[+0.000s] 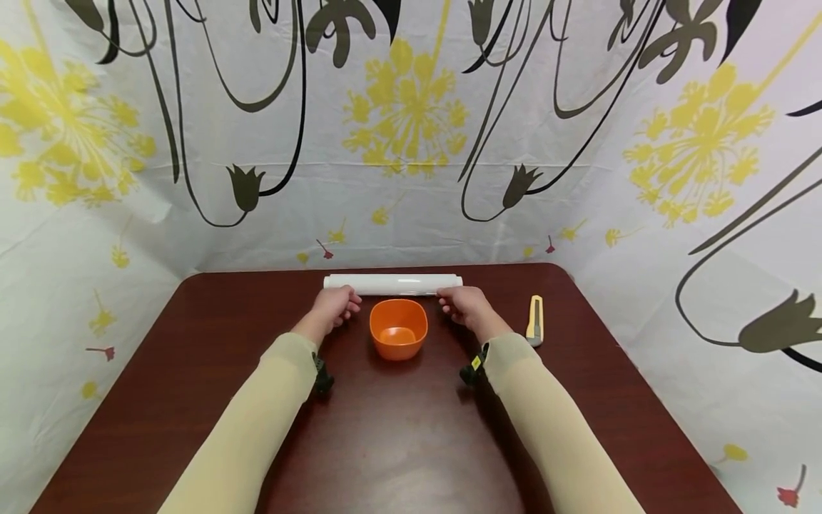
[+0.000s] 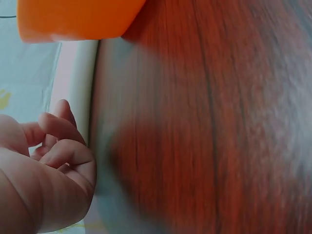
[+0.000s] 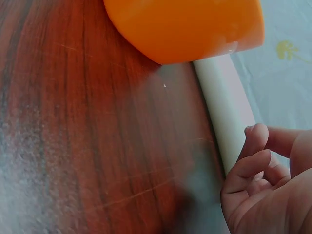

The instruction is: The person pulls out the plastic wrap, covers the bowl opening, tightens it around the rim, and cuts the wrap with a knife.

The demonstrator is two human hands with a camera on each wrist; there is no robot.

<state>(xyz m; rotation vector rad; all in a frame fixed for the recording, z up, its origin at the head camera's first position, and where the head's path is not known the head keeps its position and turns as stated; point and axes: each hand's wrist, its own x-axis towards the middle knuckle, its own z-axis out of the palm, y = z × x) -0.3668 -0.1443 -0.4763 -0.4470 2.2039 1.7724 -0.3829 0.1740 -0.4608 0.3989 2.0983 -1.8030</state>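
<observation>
A white, glossy roll of plastic wrap (image 1: 393,285) lies crosswise near the table's back edge. My left hand (image 1: 334,305) is at its left end, fingers curled and thumb close to the fingertips. At the right end, my right hand (image 1: 467,308) pinches with thumb and index finger, the other fingers curled in. I cannot tell whether the fingertips hold the roll's ends or the film's loose edge. Between the hands, just in front of the roll, stands an orange bowl (image 1: 398,350), upright with nothing in it. Both wrist views show the bowl's outer wall (image 3: 190,34) beyond the fingers.
A yellow utility knife (image 1: 536,318) lies on the table to the right of my right hand. The dark red-brown wooden table (image 1: 385,442) has rounded back corners. White sheeting (image 1: 411,228) with printed flowers rises behind the table and along both sides.
</observation>
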